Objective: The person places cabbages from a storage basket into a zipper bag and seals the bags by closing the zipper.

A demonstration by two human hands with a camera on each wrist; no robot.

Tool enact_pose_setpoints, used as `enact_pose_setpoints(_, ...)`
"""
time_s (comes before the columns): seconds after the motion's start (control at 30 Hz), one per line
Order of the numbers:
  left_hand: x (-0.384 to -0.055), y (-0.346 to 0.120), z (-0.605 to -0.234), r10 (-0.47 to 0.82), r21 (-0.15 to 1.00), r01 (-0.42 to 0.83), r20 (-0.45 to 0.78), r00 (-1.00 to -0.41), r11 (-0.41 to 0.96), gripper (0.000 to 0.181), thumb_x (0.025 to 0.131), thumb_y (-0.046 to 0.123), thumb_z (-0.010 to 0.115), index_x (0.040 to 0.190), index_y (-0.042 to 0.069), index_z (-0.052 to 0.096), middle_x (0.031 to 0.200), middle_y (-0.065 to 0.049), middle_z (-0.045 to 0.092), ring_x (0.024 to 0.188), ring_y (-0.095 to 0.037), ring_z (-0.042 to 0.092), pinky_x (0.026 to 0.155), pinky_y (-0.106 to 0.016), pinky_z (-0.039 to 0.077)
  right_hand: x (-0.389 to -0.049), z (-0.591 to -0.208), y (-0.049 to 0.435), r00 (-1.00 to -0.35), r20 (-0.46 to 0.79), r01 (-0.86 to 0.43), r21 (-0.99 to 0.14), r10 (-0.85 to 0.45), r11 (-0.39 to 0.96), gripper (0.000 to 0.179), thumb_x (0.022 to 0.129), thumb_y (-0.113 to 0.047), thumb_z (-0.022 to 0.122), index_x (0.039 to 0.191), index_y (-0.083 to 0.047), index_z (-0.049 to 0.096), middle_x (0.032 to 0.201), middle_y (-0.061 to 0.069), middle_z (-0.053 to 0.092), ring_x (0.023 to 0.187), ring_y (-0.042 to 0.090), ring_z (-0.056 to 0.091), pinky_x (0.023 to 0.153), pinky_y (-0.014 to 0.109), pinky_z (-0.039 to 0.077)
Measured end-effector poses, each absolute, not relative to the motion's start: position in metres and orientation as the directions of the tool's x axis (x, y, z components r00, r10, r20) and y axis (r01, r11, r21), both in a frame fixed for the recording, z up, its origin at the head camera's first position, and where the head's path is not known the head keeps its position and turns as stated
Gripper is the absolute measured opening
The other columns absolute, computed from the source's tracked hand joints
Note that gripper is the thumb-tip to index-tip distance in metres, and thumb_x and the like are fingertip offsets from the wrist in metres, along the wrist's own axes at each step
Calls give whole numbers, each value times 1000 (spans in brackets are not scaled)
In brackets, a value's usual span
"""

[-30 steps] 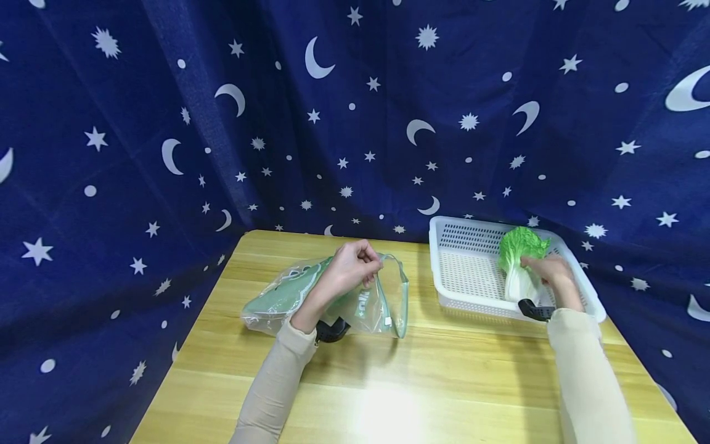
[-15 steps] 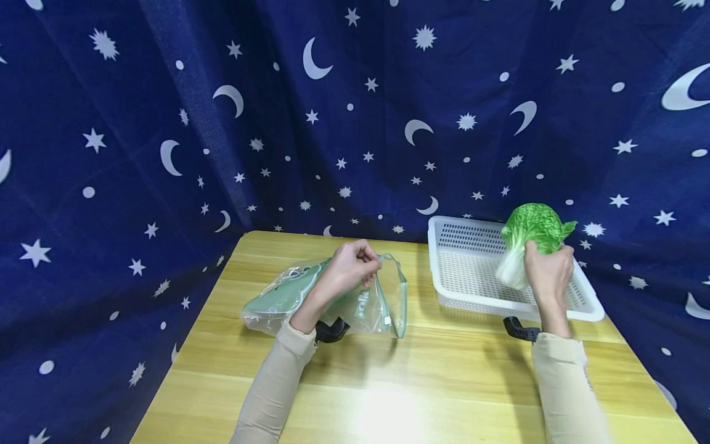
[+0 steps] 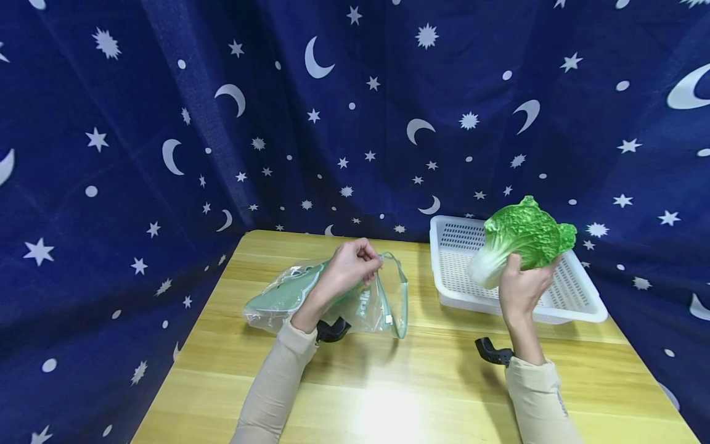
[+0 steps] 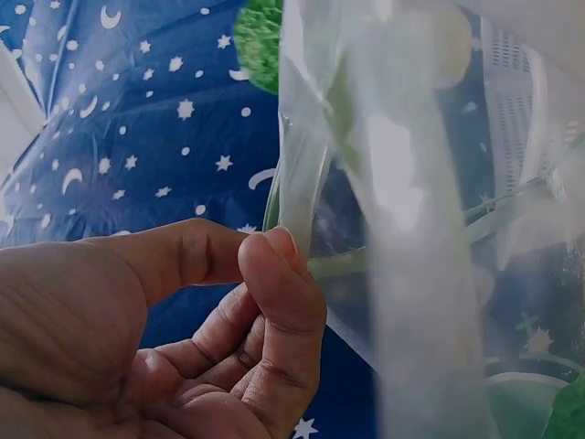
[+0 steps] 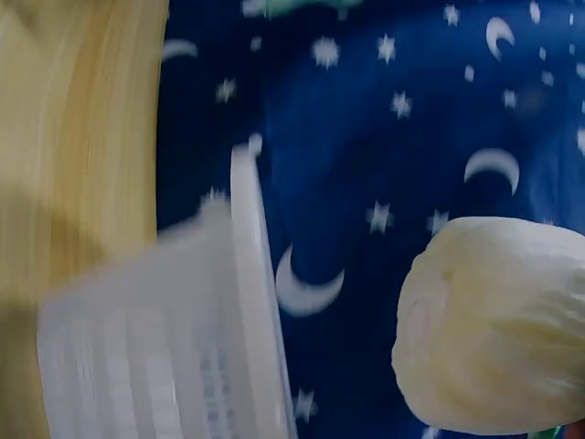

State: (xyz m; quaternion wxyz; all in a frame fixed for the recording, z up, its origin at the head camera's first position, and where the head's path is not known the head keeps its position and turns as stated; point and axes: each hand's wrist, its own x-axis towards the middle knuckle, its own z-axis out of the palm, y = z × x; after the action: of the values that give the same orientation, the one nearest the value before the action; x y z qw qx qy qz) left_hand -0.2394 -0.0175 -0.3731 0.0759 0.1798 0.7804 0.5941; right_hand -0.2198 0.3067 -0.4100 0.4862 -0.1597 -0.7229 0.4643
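Observation:
Between thumb and index finger, my left hand [image 3: 350, 266] pinches the green-trimmed edge of a clear zippered bag [image 3: 296, 293], which lies on its side with its mouth facing right. Close up in the left wrist view, the fingertips of that hand [image 4: 265, 320] hold the see-through plastic [image 4: 420, 229]. My right hand [image 3: 526, 290] grips a Chinese cabbage [image 3: 524, 231] by its leafy side, above the white basket. The white stem end points left, and it fills the lower right of the right wrist view as a pale base [image 5: 494, 329].
A white perforated plastic basket [image 3: 444, 287] stands at the back right of the wooden table [image 3: 444, 382]. Behind the table hangs a dark blue curtain [image 3: 366, 123] with moons and stars. Black wrist mounts [image 3: 331, 331] stick out from both sleeves.
My right hand has lifted the Chinese cabbage out of the basket and carried it left, turning its leaves toward the right. My left hand stays on the bag's edge.

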Motion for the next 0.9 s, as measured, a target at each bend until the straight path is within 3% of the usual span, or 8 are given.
enact_pose_setpoints(0.13,-239,-18,-372,367,958,184,93,-926,221,8,88,12,65,87,6,60,72,-6,63,53,-15,58,57,-43,58,-204,-398,270,-473,629,-373,-777,617,506,62,79,-4,51,140,-7,40,125,13,57,113,16,50,104,24,37)
enact_pose_setpoints(0.37,-239,-20,-373,362,964,181,102,-927,193,8,89,11,65,89,6,59,74,-7,63,54,-15,58,54,-38,56,-178,-387,209,-568,652,-511,-758,502,407,48,75,6,52,123,3,50,97,-15,52,85,-1,50,78,14,43)
enact_pose_setpoints(0.53,-239,-20,-373,338,963,203,134,-932,178,7,89,11,65,88,6,60,74,-7,64,54,-16,58,51,-33,55,-172,-401,183,-668,637,-542,-771,385,335,51,76,6,60,124,11,45,100,-12,53,88,-1,54,80,12,48)
enact_pose_setpoints(0.67,-240,-20,-372,321,966,206,147,-936,158,7,89,10,65,89,6,60,75,-7,64,54,-15,59,50,-29,55,-169,-412,167,-754,583,-495,-808,304,321,49,76,7,63,121,16,45,101,-8,55,91,-3,56,82,9,48)
enact_pose_setpoints(0.9,-240,-21,-369,297,968,236,201,-933,87,6,89,5,63,93,1,60,76,-9,64,55,-16,60,50,-31,56,-178,-439,161,-869,482,-437,-853,110,286,45,79,9,69,120,8,52,107,16,63,96,-3,59,86,13,51)
